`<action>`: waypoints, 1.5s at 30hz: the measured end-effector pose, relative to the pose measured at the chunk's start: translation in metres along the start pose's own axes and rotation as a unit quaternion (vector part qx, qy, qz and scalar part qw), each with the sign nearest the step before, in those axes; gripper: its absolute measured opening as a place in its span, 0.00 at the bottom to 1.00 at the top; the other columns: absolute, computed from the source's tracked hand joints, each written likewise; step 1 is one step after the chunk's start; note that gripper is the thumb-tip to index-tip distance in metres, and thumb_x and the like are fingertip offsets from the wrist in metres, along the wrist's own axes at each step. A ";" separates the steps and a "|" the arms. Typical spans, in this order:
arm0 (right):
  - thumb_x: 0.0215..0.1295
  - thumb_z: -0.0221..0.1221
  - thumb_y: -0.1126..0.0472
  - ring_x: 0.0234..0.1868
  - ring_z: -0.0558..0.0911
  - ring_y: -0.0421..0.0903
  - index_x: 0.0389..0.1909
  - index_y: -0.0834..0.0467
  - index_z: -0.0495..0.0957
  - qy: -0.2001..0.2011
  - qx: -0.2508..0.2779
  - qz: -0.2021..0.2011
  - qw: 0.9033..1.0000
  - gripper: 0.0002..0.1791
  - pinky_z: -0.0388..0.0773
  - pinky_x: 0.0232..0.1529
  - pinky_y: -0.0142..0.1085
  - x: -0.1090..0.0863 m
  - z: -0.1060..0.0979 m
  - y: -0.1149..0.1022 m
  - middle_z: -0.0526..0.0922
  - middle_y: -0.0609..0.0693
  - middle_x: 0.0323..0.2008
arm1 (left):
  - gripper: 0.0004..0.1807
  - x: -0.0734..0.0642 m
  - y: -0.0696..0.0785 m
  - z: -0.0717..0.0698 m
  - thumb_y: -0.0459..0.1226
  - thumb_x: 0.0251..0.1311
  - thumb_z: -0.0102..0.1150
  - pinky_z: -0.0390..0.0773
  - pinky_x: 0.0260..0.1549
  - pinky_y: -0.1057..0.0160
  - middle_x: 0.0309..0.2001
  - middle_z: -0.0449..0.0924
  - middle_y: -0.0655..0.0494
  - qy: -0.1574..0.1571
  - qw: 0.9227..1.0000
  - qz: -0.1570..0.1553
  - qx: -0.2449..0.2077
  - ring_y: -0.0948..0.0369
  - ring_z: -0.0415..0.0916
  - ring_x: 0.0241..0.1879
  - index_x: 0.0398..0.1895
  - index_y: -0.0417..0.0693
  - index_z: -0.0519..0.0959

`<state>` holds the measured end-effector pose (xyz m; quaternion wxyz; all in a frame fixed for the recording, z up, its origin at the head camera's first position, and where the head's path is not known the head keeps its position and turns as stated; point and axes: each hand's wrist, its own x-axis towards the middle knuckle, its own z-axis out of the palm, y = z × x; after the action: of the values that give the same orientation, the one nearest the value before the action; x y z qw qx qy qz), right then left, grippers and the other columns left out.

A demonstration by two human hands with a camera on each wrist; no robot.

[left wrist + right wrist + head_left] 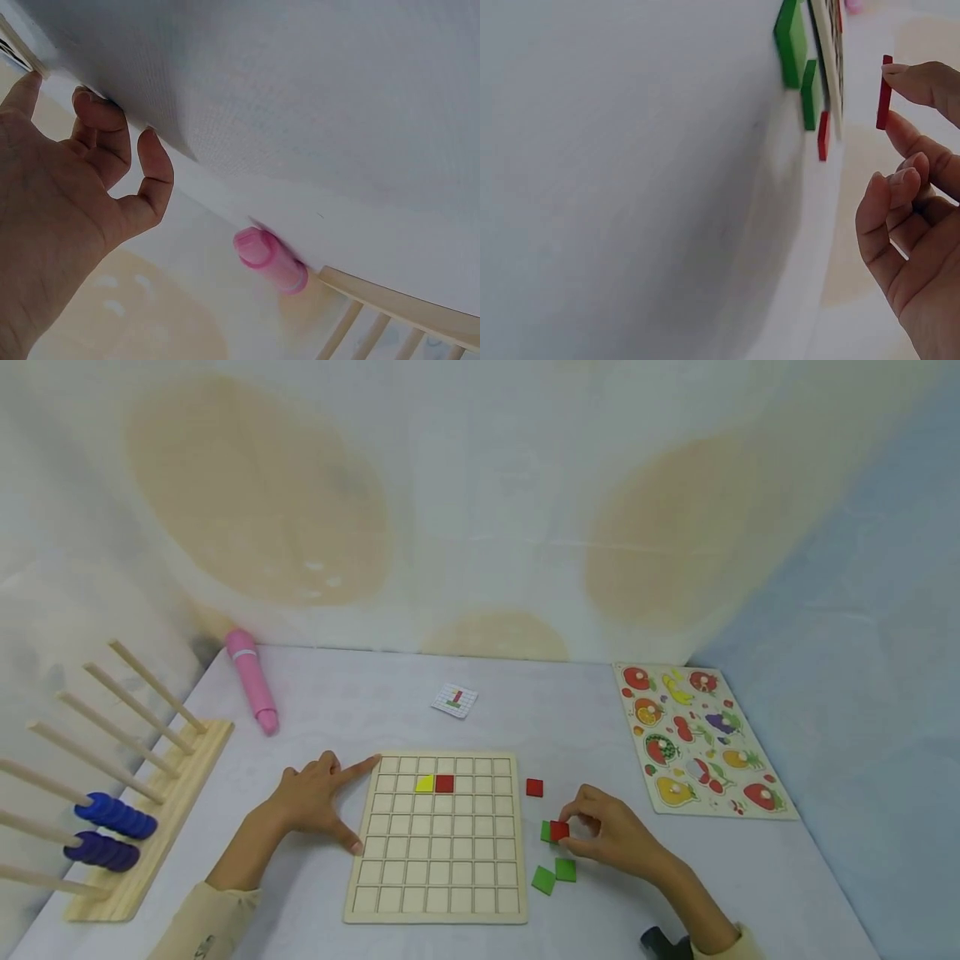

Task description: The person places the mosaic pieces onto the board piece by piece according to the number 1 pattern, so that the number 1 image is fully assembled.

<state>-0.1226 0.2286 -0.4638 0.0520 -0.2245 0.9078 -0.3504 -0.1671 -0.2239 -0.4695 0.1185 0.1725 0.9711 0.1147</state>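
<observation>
My right hand (611,831) pinches a red square tile (885,93) between thumb and forefinger, raised off the table in the right wrist view. In the head view this tile overlaps a green tile (545,832). Two more green tiles (543,880) and another red tile (534,787) lie right of the wooden grid board (435,918). On the board, a yellow piece (425,784) with a slanted edge sits beside a red square (444,784) in the second row. My left hand (315,797) touches the board's left edge with spread thumb and forefinger; its other fingers curl loosely.
A small pattern card (454,701) lies behind the board. At the left stands a wooden peg rack (172,827) with blue beads (116,814); a pink microphone-shaped object (253,683) lies behind it. A fruit picture board (705,743) occupies the right side.
</observation>
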 end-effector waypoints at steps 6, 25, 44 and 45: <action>0.53 0.73 0.59 0.29 0.72 0.42 0.34 0.49 0.83 -0.011 0.009 -0.031 0.999 0.10 0.71 0.29 0.28 0.015 0.008 -0.012 0.72 0.48 0.28 | 0.71 -0.001 0.002 -0.003 0.71 0.16 0.77 0.57 0.32 0.56 0.39 0.62 0.53 -0.001 1.000 0.002 -0.005 0.59 0.64 0.36 0.76 0.65 0.61; 0.53 0.72 0.59 0.27 0.68 0.36 0.37 0.52 0.84 -0.045 -0.014 -0.069 0.996 0.11 0.66 0.27 0.26 0.067 0.039 -0.052 0.72 0.49 0.30 | 0.71 -0.001 0.004 0.000 0.72 0.15 0.76 0.57 0.31 0.56 0.39 0.62 0.53 0.003 1.000 0.006 0.005 0.59 0.64 0.36 0.75 0.65 0.61; 0.57 0.69 0.52 0.29 0.69 0.33 0.38 0.50 0.84 -0.065 -0.080 -0.078 0.992 0.10 0.68 0.31 0.27 0.104 0.068 -0.074 0.73 0.43 0.31 | 0.71 -0.001 0.002 0.000 0.71 0.15 0.77 0.57 0.31 0.56 0.38 0.61 0.54 0.003 1.000 0.003 0.003 0.60 0.64 0.35 0.75 0.65 0.61; 0.57 0.69 0.52 0.29 0.69 0.34 0.38 0.50 0.84 -0.068 -0.089 -0.076 0.991 0.10 0.68 0.30 0.27 0.105 0.069 -0.076 0.72 0.43 0.32 | 0.71 -0.001 0.002 0.000 0.71 0.15 0.77 0.57 0.31 0.56 0.38 0.61 0.54 0.003 1.000 0.003 0.003 0.60 0.64 0.35 0.75 0.66 0.61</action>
<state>-0.1704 0.0901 -0.4584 0.0667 -0.3194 0.9101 -0.2555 -0.1654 -0.2228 -0.4689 0.1150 0.1750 0.9713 0.1126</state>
